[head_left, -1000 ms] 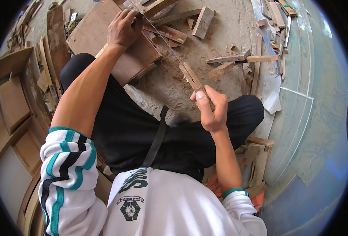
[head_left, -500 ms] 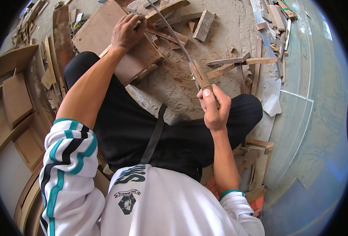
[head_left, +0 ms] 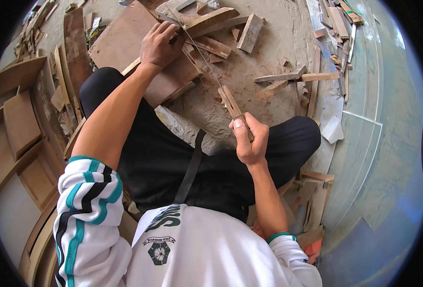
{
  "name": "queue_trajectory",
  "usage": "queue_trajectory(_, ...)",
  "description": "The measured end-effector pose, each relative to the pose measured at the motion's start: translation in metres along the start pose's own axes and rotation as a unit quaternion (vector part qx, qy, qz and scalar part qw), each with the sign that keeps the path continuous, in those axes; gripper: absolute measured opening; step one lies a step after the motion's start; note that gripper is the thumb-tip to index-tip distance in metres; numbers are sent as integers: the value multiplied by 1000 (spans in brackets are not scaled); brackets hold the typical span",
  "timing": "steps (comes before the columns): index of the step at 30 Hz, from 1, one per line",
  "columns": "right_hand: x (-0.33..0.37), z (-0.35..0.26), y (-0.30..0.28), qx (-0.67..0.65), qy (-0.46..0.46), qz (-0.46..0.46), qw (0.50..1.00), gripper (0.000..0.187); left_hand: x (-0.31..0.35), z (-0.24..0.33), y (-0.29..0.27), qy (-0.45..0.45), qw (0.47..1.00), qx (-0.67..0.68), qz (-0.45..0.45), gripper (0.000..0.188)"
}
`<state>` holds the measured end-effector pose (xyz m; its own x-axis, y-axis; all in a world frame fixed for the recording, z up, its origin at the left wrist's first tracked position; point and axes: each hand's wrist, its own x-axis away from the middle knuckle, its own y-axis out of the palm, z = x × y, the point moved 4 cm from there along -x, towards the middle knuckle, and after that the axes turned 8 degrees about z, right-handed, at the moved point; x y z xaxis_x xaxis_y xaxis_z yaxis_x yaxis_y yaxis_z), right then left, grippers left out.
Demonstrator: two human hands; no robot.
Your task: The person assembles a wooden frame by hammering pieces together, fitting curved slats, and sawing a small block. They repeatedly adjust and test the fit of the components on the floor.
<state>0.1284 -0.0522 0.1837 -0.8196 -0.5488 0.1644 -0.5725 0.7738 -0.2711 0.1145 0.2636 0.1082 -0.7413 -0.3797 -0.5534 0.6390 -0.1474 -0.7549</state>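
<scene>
In my right hand (head_left: pixel 252 138) is the wooden handle of a hand saw (head_left: pixel 231 103), with the fingers wrapped round it and the thumb on top. Its thin blade, seen nearly edge-on, slants up and left past the fingers of my left hand (head_left: pixel 161 45). That left hand is closed over a wooden strip (head_left: pixel 131 67), whose pale near end shows beside my wrist; the hand hides most of the strip. Below it lies a broad brown board (head_left: pixel 120 36) on the floor. The blade crosses close to the wood at my left fingertips; exact contact cannot be made out.
Wood offcuts (head_left: pixel 250 33) and sawdust lie on the concrete floor (head_left: pixel 278 43) ahead. Crossed sticks (head_left: pixel 280 75) sit near my right knee. Glass sheets (head_left: pixel 359 138) stretch along the right, beside a white chunk (head_left: pixel 333 129). Wooden panels (head_left: pixel 22 124) are stacked on the left.
My right hand and the saw have shifted left and slightly nearer to me, and the blade looks thinner. My left hand stays on the wood, its fingers slightly shifted.
</scene>
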Motion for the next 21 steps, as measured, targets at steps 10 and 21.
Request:
queue_trajectory(10, -21, 4, 13, 0, -28, -20, 999, 27, -2, -1, 2, 2, 1000, 0, 20, 15)
queue_trajectory(21, -39, 12, 23, -12, -79, -7, 997, 29, -1, -5, 6, -31, 999, 16, -1, 14)
